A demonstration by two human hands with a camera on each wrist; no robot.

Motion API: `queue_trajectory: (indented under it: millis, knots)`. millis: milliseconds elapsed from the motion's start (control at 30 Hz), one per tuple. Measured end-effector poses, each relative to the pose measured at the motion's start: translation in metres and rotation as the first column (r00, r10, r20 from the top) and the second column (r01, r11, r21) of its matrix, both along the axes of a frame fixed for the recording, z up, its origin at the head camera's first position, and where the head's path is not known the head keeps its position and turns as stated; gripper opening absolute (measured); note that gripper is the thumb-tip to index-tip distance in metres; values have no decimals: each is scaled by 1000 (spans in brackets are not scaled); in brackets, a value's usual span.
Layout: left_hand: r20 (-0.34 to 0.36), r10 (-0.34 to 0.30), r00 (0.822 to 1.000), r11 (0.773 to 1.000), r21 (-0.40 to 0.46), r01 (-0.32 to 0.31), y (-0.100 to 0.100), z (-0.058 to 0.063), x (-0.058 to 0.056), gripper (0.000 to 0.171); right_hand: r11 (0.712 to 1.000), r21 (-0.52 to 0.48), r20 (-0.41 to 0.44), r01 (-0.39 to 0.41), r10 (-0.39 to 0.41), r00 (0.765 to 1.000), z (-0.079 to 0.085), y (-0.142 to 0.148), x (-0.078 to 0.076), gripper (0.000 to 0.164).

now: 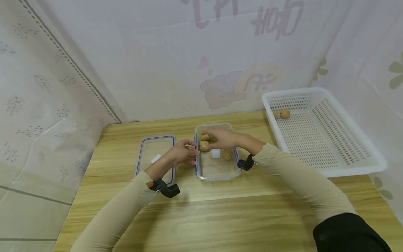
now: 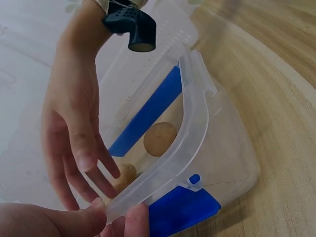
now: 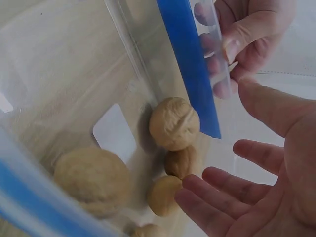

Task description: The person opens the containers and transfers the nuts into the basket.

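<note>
A clear plastic food container [image 1: 210,179] with blue-sealed flaps stands on the wooden table. Inside it lie several walnuts [image 3: 174,123], most of them clustered along the far left, with one walnut [image 3: 93,180] apart from them. My left hand [image 1: 182,153] pinches the container's left edge, thumb on one side and fingers on the other. Over the walnuts hovers my right hand [image 1: 224,138], palm empty and fingers loosely extended; the right wrist view shows its fingertips [image 3: 190,185] close to the walnut cluster. A small white rectangle [image 1: 216,153] shows in the container.
Left of the container lies its clear lid [image 1: 146,148] with a blue seal, partly behind my left forearm. At the right a white perforated basket [image 1: 349,170] holds a walnut [image 1: 284,113] and part of another in its far left corner. Printed cloth [image 1: 157,70] hangs behind the table.
</note>
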State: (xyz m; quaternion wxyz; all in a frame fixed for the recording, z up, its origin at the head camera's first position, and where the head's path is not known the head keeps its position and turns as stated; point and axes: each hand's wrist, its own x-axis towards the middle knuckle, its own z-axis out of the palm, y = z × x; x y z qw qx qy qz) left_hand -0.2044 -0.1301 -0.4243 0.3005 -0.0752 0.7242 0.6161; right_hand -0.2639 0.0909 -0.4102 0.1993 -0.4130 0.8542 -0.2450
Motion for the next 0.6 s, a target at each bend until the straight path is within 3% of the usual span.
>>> queue_trajectory:
  millis: [300,600]
  knots:
    - [8,5,1000,1000,-1,-5,0,2,1,44,997,14,75,79,-79,994,-9,-9,-5,61]
    - [11,10,1000,1000,12,-10,0,2,1,44,991,0,92,134,-134,987,-17,-16,-8,52]
